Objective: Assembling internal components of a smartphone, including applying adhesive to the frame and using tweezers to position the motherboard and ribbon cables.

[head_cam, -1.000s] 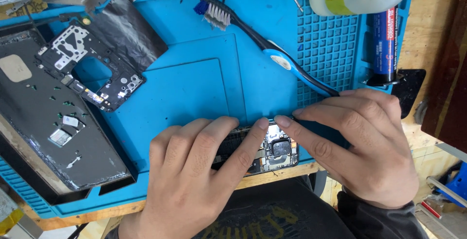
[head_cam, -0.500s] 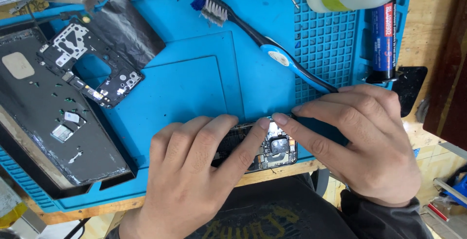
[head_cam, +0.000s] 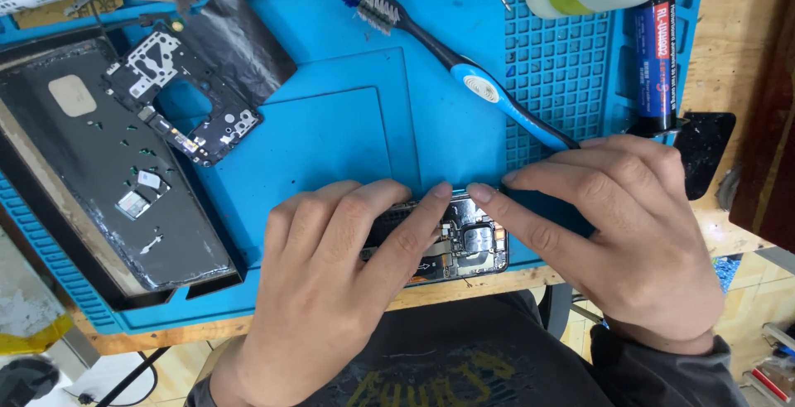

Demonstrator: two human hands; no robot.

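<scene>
Opened phone (head_cam: 464,245) lies pinned under left hand (head_cam: 331,291) and right hand (head_cam: 621,241) fingertips

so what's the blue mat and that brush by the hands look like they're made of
The blue mat looks like soft silicone or rubber: matte, with moulded ridges and a grid of small cells. The brush looks like hard plastic, a glossy dark handle with a blue grip patch and pale bristles. The opened phone under the left hand and right hand shows shiny metal shields.

opened phone (head_cam: 464,245) on mat (head_cam: 331,142), brush (head_cam: 464,80) behind, frame (head_cam: 186,96) left.
</scene>
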